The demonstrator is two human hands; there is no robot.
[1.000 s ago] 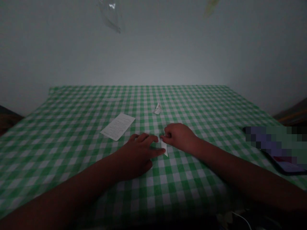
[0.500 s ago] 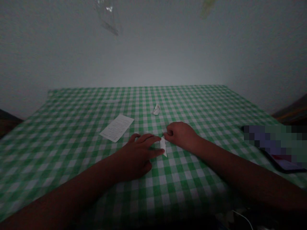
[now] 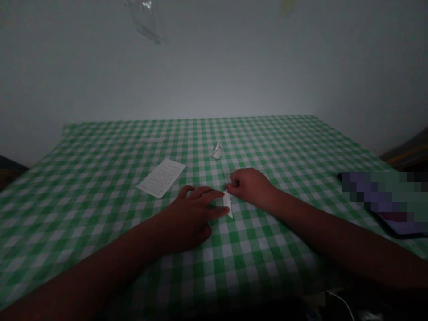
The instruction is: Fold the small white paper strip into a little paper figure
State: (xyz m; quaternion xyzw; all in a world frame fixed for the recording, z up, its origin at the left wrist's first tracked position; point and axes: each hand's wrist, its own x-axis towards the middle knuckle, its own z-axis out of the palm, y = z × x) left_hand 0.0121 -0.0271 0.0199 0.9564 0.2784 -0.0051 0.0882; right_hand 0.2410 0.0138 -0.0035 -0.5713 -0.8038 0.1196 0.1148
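Observation:
A small folded paper [image 3: 228, 203] with printed lines lies flat on the green-and-white checked tablecloth [image 3: 267, 267], between my two hands. Two fingertips of my left hand [image 3: 194, 214] press on it from the left; that hand's fingers are stretched out and apart. My right hand [image 3: 252, 183] is closed, its fingers curled, with the thumb side at the paper's far tip. What sits inside the curled fingers is partly hidden. Beyond the hands stands a small crumpled or folded paper piece [image 3: 217, 151]. To the left lies a larger printed sheet [image 3: 162, 178].
A phone [image 3: 397, 227], its screen pixelated, lies at the table's right side. Behind the table rises a pale wall [image 3: 214, 67] with a clear plastic bag [image 3: 145, 22] on it. A white cable [image 3: 343, 303] shows below the front edge.
The camera view has shifted slightly. My right hand has moved very slightly left against the folded paper; my left hand keeps its place on it.

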